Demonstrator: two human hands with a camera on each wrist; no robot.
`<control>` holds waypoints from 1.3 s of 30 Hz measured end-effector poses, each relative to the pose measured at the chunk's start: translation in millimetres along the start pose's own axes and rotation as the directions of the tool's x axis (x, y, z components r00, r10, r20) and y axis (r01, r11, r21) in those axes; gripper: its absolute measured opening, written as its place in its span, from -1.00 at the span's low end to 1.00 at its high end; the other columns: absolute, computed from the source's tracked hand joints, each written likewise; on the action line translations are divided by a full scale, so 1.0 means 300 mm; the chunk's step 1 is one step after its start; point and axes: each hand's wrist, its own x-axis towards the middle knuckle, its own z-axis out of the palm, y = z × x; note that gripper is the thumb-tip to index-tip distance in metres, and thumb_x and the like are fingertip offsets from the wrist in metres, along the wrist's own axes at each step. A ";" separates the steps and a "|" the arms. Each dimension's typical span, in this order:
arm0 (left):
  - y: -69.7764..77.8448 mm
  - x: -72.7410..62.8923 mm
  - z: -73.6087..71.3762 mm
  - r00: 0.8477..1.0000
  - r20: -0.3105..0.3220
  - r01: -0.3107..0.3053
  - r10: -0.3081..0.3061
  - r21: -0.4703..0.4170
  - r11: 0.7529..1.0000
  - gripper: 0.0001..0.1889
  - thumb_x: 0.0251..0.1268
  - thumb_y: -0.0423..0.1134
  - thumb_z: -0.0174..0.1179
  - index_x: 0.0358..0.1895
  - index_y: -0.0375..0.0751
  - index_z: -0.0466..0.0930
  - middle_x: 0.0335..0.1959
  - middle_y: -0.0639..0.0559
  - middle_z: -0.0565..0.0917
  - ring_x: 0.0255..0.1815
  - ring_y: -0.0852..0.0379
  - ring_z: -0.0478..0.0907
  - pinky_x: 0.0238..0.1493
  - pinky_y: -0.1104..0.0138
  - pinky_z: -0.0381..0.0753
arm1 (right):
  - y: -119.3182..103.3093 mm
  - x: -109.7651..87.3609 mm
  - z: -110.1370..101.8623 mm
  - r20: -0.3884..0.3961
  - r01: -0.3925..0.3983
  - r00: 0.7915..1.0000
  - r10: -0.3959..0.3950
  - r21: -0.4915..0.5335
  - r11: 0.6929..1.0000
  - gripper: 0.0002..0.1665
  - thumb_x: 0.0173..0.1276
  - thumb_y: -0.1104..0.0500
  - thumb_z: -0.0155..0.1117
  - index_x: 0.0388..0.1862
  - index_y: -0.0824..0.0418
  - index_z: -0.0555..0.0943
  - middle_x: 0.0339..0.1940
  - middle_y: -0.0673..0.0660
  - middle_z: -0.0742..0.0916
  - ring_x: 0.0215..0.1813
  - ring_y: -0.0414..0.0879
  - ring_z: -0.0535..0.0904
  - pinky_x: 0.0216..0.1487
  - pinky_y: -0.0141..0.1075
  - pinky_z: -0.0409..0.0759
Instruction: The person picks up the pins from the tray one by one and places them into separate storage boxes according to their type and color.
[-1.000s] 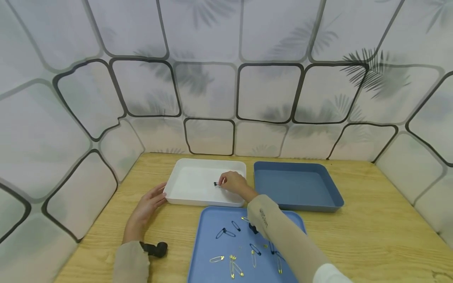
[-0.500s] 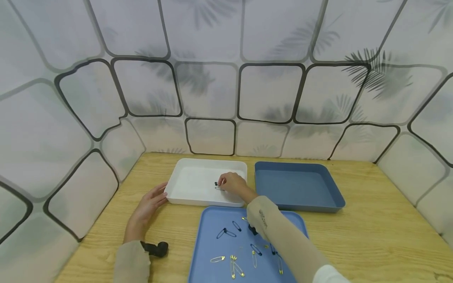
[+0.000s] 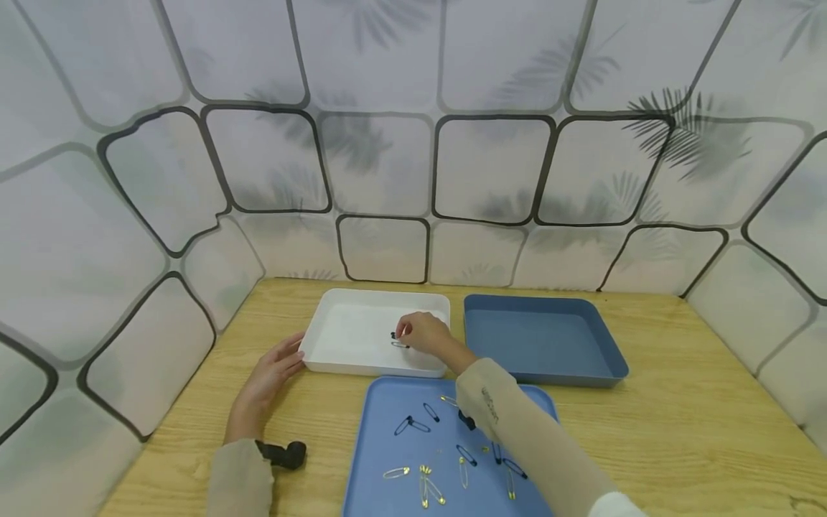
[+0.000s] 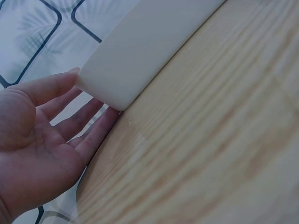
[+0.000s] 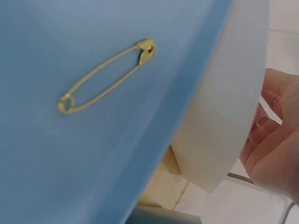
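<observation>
My left hand point(image 3: 274, 370) rests against the near left corner of the white tray point(image 3: 349, 330). In the left wrist view its thumb point(image 4: 56, 86) touches the tray's corner and its loosely extended fingers lie beside and behind it. Inside the white tray, my right hand point(image 3: 426, 334) is low over the bottom with fingers bent together. At its fingertips lies a dark safety pin point(image 3: 400, 345), with a small black pin head point(image 3: 393, 335) just above. Whether the fingers still pinch a pin I cannot tell; in the right wrist view the tray wall hides the fingertips.
A light blue tray point(image 3: 371, 445) in front holds several black safety pins point(image 3: 466, 455) and gold safety pins point(image 3: 396, 473). One gold safety pin point(image 5: 107, 77) is close up in the right wrist view. A dark blue tray point(image 3: 543, 337) stands right of the white one on the wooden table point(image 3: 678, 402).
The right hand has stayed over the same spot and lifted slightly. The dark pin by its fingertips shows more fully on the tray bottom. The left hand has not moved.
</observation>
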 end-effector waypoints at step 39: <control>0.006 -0.005 -0.001 0.999 0.035 -0.026 0.026 -0.004 1.000 -0.46 0.44 -0.35 -0.12 0.39 -0.43 -0.03 0.35 -0.37 0.07 0.24 -0.01 0.25 0.10 0.39 0.35 | -0.046 -0.393 -0.007 -0.116 -0.018 0.993 0.034 0.131 0.991 -0.93 0.12 0.27 0.31 -0.48 0.10 0.62 -0.58 -0.12 0.53 -0.58 -0.23 0.37 -0.59 -0.37 0.34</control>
